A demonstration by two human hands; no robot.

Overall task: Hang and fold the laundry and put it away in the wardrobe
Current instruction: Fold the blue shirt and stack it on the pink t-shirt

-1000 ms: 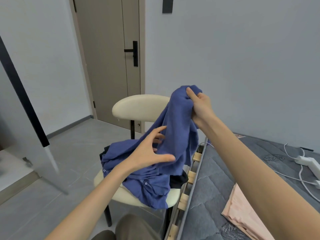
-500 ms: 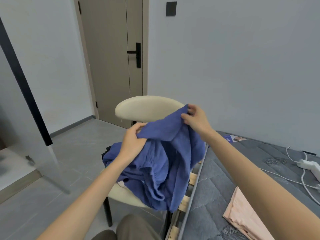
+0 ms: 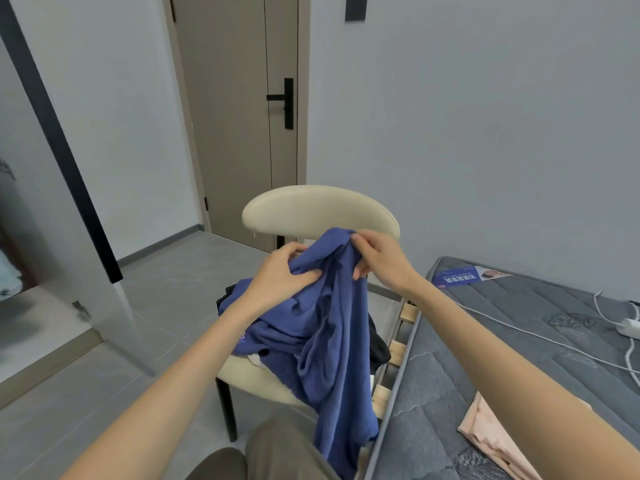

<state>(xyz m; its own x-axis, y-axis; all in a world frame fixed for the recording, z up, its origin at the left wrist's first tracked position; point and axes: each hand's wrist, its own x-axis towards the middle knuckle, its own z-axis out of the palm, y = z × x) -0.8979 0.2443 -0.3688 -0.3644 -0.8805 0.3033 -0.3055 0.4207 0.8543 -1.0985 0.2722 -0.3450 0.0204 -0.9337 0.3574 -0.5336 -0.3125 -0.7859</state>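
Bedroom corner, cream chair (image 3: 320, 216) by the door: blue garment (image 3: 329, 327) gathered up off the seat.
Head view: left hand (image 3: 282, 271) and right hand (image 3: 379, 258), apart a second ago, now pinch the top edge close together, each grip holding cloth; probably finding the collar before hanging.

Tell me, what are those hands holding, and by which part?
Both hold the blue garment by its bunched top edge: the left hand and the right hand pinch it side by side above the chair.
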